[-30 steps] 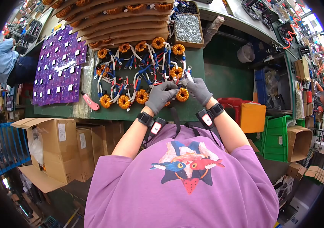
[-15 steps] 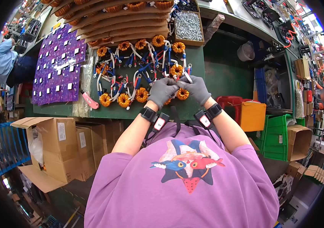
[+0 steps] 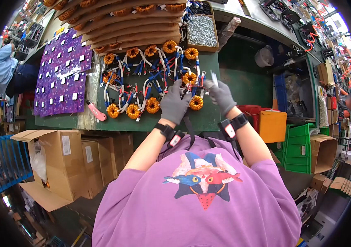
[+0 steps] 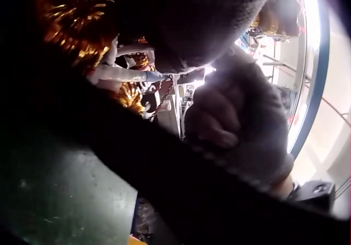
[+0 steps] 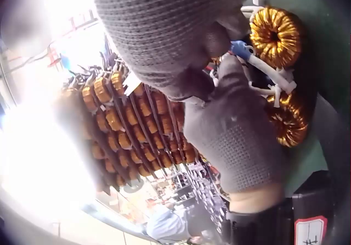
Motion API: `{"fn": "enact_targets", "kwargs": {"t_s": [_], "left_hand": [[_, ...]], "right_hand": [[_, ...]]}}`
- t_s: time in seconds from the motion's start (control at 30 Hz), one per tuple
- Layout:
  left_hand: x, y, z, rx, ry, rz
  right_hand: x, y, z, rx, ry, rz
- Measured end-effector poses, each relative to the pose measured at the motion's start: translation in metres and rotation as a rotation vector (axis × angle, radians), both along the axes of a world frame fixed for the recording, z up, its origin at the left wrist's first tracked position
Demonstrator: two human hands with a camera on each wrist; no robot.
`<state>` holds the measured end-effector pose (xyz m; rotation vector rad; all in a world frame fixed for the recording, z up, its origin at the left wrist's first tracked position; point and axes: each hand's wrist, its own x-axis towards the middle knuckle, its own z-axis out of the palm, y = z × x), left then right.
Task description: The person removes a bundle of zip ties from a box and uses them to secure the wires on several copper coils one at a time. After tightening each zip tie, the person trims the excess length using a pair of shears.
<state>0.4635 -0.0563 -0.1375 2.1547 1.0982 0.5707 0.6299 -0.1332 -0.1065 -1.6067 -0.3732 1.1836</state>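
Observation:
Both hands wear grey gloves over the near right part of a group of copper-wound ring coils. The left hand point(image 3: 175, 105) pinches the blue-sleeved end point(image 5: 241, 51) of a coil's white wire lead point(image 5: 274, 76). Close to its right, the right hand point(image 3: 223, 98) grips a slim white stick-like thing point(image 3: 213, 77), which points up and away; its exact kind I cannot tell. One ring coil point(image 3: 196, 103) lies between the wrists, another coil point(image 3: 189, 78) just beyond the fingers. In the left wrist view the right hand point(image 4: 241, 119) has curled fingers.
Cardboard layers point(image 3: 134, 29) loaded with coils stand at the back. Beside them is a box of small metal parts point(image 3: 202, 32). Purple boards point(image 3: 62, 78) and a pink-handled cutter point(image 3: 96, 111) lie left. Cartons point(image 3: 62, 160) stand below the table's front edge; an orange box point(image 3: 273, 126) stands right.
The hands, together half a second ago, have moved apart. The right hand has drawn right with the white stick-like thing, which now points more upright.

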Motion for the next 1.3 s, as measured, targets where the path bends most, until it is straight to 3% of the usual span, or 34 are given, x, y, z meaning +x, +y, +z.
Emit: {"fn": "enact_targets", "kwargs": {"t_s": [0.03,0.07,0.1,0.17,0.2,0.23,0.3,0.33,0.4,0.5,0.57,0.7,0.77,0.83,0.93,0.97,1.07,1.23,1.3], "left_hand": [[-0.003,-0.004,0.004,0.187,-0.159,-0.038],[-0.004,-0.006,0.022,0.272,-0.134,-0.241],[0.0,-0.011,0.017,0.269,-0.13,-0.242],[0.016,-0.023,0.002,0.287,-0.028,-0.504],[0.025,-0.026,-0.002,0.194,0.32,-0.46],[0.032,-0.028,-0.025,0.331,0.404,-0.375],[0.044,-0.029,-0.015,0.286,0.587,-0.379],[0.045,-0.027,-0.011,0.288,0.589,-0.393],[0.042,-0.016,0.008,0.05,0.48,-0.452],[0.022,-0.009,0.019,0.028,0.397,-0.614],[0.022,-0.012,0.022,0.008,0.473,-0.652],[0.041,-0.019,0.017,-0.019,0.503,-0.606],[0.059,-0.023,0.011,-0.06,0.668,-0.501],[0.068,-0.03,0.002,0.001,0.594,-0.462],[0.075,-0.033,0.014,-0.313,0.513,-0.334],[0.071,-0.03,0.007,-0.312,0.518,-0.341],[0.06,-0.029,-0.024,-0.682,-0.036,-0.211],[0.053,-0.035,-0.025,-0.739,-0.019,-0.218],[0.052,-0.037,-0.032,-0.79,-0.212,-0.225]], "right_hand": [[0.014,-0.008,-0.008,-0.042,0.062,-0.022],[0.022,-0.016,-0.017,-0.043,0.063,-0.023],[0.026,-0.023,-0.023,-0.053,0.062,-0.03],[0.025,-0.03,-0.028,-0.061,0.06,-0.034],[0.019,-0.033,-0.024,-0.071,-0.02,0.001],[0.015,-0.036,-0.022,-0.082,-0.102,0.032],[0.013,-0.041,-0.017,-0.065,-0.082,0.033],[0.012,-0.046,-0.014,-0.043,-0.08,0.022],[0.011,-0.055,-0.014,0.002,-0.081,-0.032],[0.015,-0.072,-0.022,-0.027,-0.098,-0.034],[0.017,-0.084,-0.022,-0.006,-0.062,-0.052],[0.016,-0.101,-0.018,-0.102,0.002,-0.036],[0.014,-0.104,-0.018,-0.106,-0.004,-0.041],[0.014,-0.106,-0.02,-0.102,-0.015,-0.054],[0.014,-0.107,-0.038,0.031,-0.02,-0.102],[0.013,-0.108,-0.032,0.031,-0.016,-0.11],[0.014,-0.109,-0.019,-0.037,0.058,-0.046],[0.018,-0.101,-0.023,-0.086,-0.042,-0.038],[0.022,-0.099,-0.032,-0.09,-0.025,-0.02]]}}
